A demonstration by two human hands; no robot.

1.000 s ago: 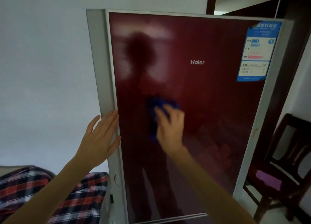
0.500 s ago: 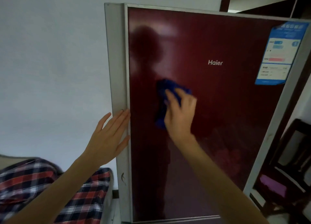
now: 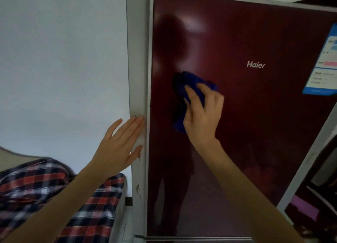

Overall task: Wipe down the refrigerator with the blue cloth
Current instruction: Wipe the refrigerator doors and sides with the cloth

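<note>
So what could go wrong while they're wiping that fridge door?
The cloth is bunched under the right hand, so it may leave streaks or slip out on the glossy door. The sticker at the right edge could peel if rubbed. The left hand lies flat on the grey side and may leave fingerprints.

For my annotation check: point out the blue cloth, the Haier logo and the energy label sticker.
blue cloth (image 3: 184,82): head view, upper folds above the fingers.
Haier logo (image 3: 255,64): head view, middle of the lettering.
energy label sticker (image 3: 323,75): head view, lower white area.
</note>
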